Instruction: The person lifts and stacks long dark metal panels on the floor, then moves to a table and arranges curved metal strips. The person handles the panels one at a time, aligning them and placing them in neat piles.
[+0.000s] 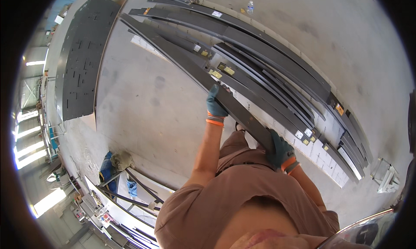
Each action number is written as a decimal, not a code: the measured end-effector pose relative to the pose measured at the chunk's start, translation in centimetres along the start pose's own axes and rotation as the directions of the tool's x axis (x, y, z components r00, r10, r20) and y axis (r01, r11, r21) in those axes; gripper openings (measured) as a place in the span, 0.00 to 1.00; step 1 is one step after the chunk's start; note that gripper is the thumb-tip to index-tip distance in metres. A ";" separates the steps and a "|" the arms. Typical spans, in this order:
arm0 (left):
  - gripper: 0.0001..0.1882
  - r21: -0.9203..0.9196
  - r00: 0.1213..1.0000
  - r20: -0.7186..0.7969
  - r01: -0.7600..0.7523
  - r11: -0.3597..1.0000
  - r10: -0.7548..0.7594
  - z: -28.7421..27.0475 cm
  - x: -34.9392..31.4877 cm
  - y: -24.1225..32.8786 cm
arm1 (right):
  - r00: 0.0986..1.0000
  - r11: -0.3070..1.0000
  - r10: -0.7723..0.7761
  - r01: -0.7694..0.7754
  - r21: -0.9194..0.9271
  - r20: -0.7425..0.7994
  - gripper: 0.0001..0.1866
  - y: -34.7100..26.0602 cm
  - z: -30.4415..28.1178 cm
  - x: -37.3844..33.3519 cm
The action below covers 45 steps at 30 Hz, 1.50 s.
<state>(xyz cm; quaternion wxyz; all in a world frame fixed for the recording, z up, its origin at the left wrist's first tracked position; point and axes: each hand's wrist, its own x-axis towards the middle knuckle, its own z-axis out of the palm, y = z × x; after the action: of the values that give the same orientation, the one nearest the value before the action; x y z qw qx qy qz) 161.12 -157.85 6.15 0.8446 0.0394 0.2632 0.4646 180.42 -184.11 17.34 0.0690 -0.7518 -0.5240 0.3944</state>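
Observation:
A long dark grey metal beam (245,118) runs slantwise in front of me, from my waist up toward the far left. My gloved left hand (216,104) is closed on its near-left edge, partway along. At the near end, my gloved right hand (281,149) grips the beam, its fingertips partly hidden. The beam's far part passes over or beside a row of similar dark metal profiles (260,86). Several of these carry yellow and white labels (215,74). I cannot tell whether the far end rests on anything.
White boards (331,164) lie under the profiles. A dark slotted panel (82,58) lies at the far left, a plastic bottle (250,7) on the floor beyond. A small white metal frame (385,178) is at right; metal strips (125,200) lie behind at lower left.

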 end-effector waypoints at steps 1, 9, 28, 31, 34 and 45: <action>0.16 0.032 0.999 0.024 -0.029 0.999 0.028 0.8 -0.7 0.8 | 1.000 1.000 -0.015 0.015 0.003 -0.011 0.44 0.0 -0.2 0.0; 0.37 0.091 0.892 0.385 -0.291 0.952 0.236 8.8 -12.1 5.8 | 0.956 0.956 -0.279 0.285 0.069 -0.088 0.37 -1.7 -5.0 -3.7; 0.13 -0.063 0.591 -0.396 -0.781 0.622 0.702 -2.9 -41.2 8.2 | 0.589 0.483 -0.777 0.785 -0.388 0.224 0.42 7.7 -0.4 1.9; 0.14 -0.134 0.501 -0.464 -0.855 0.501 0.731 -5.7 -45.3 7.3 | 0.537 0.439 -0.726 0.843 -0.312 0.429 0.54 1.5 1.5 3.7; 0.13 -0.205 0.410 -0.387 -0.912 0.356 0.826 -10.1 -49.1 6.6 | 0.452 0.395 -0.680 0.889 -0.229 0.577 0.58 -7.4 6.4 3.4; 0.08 -0.069 -0.098 -0.626 -0.981 -0.180 0.774 -19.3 -71.5 8.1 | 0.018 -0.046 -0.632 0.997 -0.061 0.774 0.51 -25.5 22.4 3.8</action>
<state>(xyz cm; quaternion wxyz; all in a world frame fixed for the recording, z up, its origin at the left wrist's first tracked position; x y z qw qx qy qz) 114.90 -214.31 21.27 0.1456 -0.1076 0.1633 0.9698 147.32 -176.57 13.27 -0.0952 -0.0521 -0.9646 0.2403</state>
